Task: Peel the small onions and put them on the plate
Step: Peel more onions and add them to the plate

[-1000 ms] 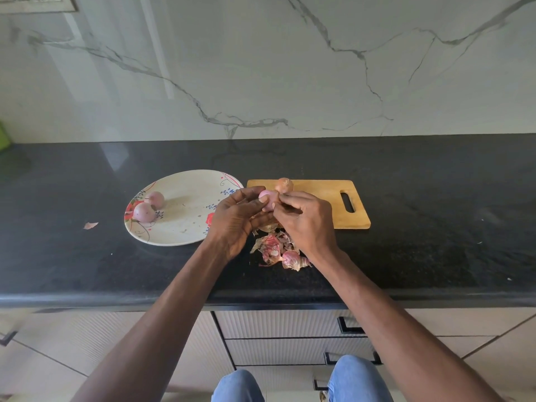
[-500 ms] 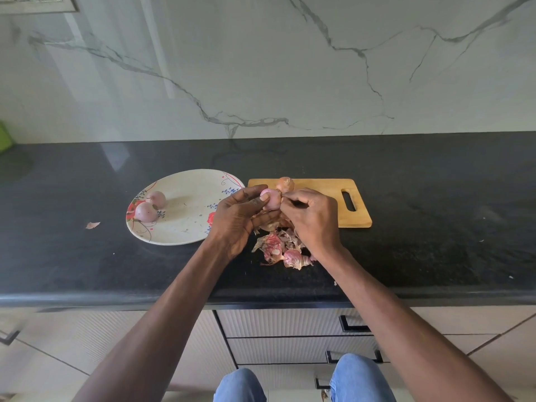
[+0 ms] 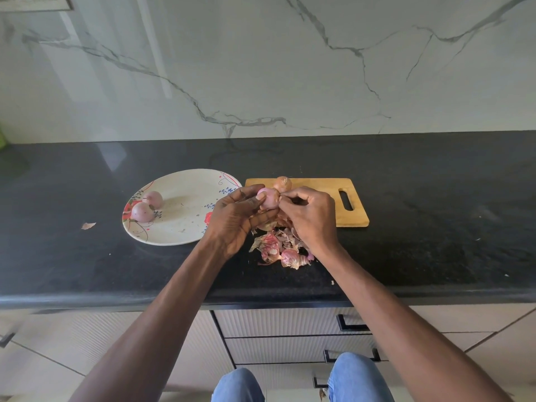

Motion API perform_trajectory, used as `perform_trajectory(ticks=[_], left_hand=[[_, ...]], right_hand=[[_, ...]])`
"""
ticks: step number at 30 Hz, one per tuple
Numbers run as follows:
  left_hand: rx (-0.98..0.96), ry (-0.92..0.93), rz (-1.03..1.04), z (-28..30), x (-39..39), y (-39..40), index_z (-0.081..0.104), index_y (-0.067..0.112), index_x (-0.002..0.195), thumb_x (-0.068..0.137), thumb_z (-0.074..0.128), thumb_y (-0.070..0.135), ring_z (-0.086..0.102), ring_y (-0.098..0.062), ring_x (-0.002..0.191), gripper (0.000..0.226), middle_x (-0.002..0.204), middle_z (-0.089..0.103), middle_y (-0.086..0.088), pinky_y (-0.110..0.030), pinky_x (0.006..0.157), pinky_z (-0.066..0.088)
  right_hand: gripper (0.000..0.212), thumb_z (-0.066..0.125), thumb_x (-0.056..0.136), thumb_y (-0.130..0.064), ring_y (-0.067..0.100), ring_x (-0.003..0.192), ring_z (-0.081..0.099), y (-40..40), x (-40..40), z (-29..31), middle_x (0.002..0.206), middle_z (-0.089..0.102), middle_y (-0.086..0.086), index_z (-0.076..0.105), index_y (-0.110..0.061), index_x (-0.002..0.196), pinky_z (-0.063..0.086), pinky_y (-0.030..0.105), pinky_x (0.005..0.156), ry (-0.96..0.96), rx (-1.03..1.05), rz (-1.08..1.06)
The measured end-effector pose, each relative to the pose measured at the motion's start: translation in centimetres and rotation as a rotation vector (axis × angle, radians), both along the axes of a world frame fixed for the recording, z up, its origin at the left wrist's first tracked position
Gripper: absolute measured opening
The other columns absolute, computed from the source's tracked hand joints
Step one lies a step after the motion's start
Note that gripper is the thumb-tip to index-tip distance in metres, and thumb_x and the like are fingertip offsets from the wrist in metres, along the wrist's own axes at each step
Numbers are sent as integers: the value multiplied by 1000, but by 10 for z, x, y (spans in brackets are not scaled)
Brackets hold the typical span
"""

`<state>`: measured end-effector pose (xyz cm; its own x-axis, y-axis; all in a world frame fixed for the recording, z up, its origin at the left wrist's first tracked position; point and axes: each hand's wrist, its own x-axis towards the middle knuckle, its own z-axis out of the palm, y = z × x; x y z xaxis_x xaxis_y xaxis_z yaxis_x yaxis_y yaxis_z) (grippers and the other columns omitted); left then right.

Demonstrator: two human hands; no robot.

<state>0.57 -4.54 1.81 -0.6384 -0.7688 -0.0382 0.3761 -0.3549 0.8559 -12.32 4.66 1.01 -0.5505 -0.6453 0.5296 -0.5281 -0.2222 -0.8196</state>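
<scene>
So the onion being peeled (image 3: 268, 198) sat right between the two sets of fingertips, held up over the near edge of the cutting board (image 3: 316, 187). The left hand (image 3: 235, 221) had its fingers curled round it from the left, thumb on top, basically cradling it. The right hand (image 3: 311, 219) came in from the other side with the fingers bunched tight, pinching at the skin on the onion's right end. I couldn't tell exactly how much skin was caught in that pinch, too small to see. Long axis looked roughly left to right, running from one hand's fingertips to the other's, so I'd guess the next pull goes away to the right.

Just beyond the fingers an unpeeled onion (image 3: 283, 183) waited on the board. Below the fingers, toward the person, lay the pile of skins (image 3: 280, 249). Off to the left of the left hand's knuckles was the plate (image 3: 185, 236) with two peeled onions (image 3: 146, 206) on its far-left side. Left hand's nearer the plate, so it would be the natural one to drop it off.
</scene>
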Motion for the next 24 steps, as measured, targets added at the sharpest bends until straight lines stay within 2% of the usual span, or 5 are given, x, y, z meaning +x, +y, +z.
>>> perform_trajectory(ticks=[3, 6, 12, 19, 24], left_hand=[[-9, -10, -1, 0, 0, 1, 68, -3, 99, 89, 59, -9, 72, -37, 92, 15, 101, 73, -22, -54, 87, 58], [-47, -10, -5, 1, 0, 4, 68, -4, 101, 80, 66, -3, 74, -35, 89, 21, 100, 75, -18, -46, 81, 63], [-77, -1, -7, 2, 0, 4, 69, -2, 98, 73, 68, -3, 75, -33, 87, 25, 102, 75, -17, -40, 76, 64], [-44, 21, -15, 1, 0, 3, 69, -4, 99, 75, 67, -3, 73, -37, 94, 24, 102, 76, -14, -47, 81, 62], [-103, 8, -2, 0, -1, 5, 69, -1, 99, 73, 70, -3, 74, -35, 90, 26, 103, 75, -17, -48, 86, 60]], right_hand=[[2, 78, 84, -13, 8, 71, 70, 2, 2, 3, 74, 74, -8, 79, -13, 83, 58, 24, 66, -77, 36, 24], [8, 82, 81, -21, 9, 71, 69, 1, 1, 4, 71, 74, -7, 78, -17, 76, 55, 22, 65, -145, 76, 20], [10, 83, 79, -15, 7, 68, 68, 0, -2, 6, 69, 74, -5, 78, -19, 72, 52, 19, 61, -281, 96, 27], [5, 78, 82, -9, 6, 62, 66, 2, -1, 5, 68, 74, -3, 79, -10, 77, 53, 21, 57, -292, 116, 4], [13, 83, 79, -24, 7, 64, 64, 3, -1, 9, 66, 73, 1, 78, -16, 70, 48, 20, 58, -306, 136, 8]])
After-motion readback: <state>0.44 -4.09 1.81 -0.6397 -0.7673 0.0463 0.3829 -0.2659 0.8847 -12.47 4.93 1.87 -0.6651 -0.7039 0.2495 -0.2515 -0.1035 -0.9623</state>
